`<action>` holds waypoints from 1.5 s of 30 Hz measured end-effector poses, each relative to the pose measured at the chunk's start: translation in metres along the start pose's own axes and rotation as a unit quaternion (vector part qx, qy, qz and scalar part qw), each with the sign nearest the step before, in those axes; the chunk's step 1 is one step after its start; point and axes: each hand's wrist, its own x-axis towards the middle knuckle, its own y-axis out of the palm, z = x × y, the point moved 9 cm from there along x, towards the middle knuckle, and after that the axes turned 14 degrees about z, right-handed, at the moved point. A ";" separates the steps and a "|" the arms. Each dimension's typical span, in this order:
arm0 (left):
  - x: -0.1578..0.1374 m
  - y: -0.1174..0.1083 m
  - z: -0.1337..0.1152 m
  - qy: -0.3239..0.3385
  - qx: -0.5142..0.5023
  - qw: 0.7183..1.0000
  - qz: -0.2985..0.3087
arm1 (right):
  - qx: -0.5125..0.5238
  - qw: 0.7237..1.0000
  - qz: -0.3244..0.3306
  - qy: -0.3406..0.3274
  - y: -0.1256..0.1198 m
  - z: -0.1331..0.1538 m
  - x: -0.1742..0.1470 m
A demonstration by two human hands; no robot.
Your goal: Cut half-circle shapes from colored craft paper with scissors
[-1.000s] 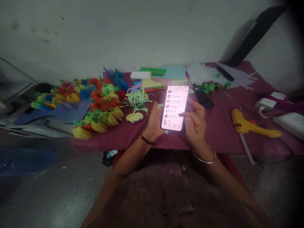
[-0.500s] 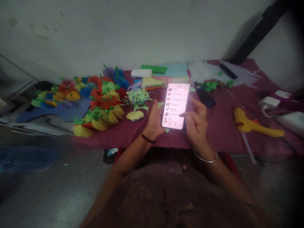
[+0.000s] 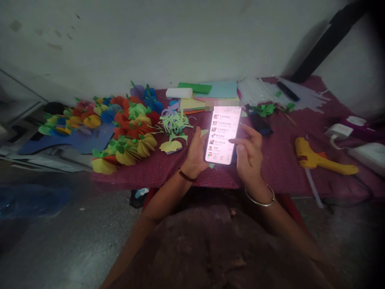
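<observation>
A lit smartphone (image 3: 221, 134) is tilted above the near part of the table, its screen filled with a list of rows. My left hand (image 3: 195, 154) is closed around its left side, thumb along the edge and the other fingers hidden behind. At the phone's right edge, my right hand (image 3: 249, 154) holds nothing; its index finger reaches over the screen, with the thumb apart below. Whether that fingertip touches the glass I cannot tell. Left of the phone lie green paper scraps (image 3: 174, 122) and a small stack of yellow paper cutouts (image 3: 171, 147).
Many coloured paper pumpkins (image 3: 132, 124) crowd the table's left side. Paper sheets (image 3: 222, 89) and clear glue sticks (image 3: 258, 91) lie at the back. A yellow glue gun (image 3: 323, 158) rests on the right, near a white power strip (image 3: 367, 154). The wall (image 3: 150, 40) stands behind.
The list on the phone's screen has scrolled upward, and my right index finger has slid slightly up. My left hand keeps its hold on the phone.
</observation>
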 end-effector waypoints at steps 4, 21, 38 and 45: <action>0.000 -0.001 0.000 0.002 0.008 1.000 0.000 | 0.001 1.000 0.000 -0.007 -0.001 0.002 0.000; 0.001 -0.001 -0.001 0.007 0.018 1.000 0.000 | 0.006 1.000 0.023 -0.016 0.003 0.003 -0.001; 0.000 0.000 -0.001 0.001 0.019 1.000 0.004 | 0.003 1.000 0.013 -0.007 0.001 0.005 0.000; 0.000 -0.004 0.000 0.007 0.009 1.000 -0.004 | 0.000 0.999 0.037 -0.006 0.005 0.002 -0.001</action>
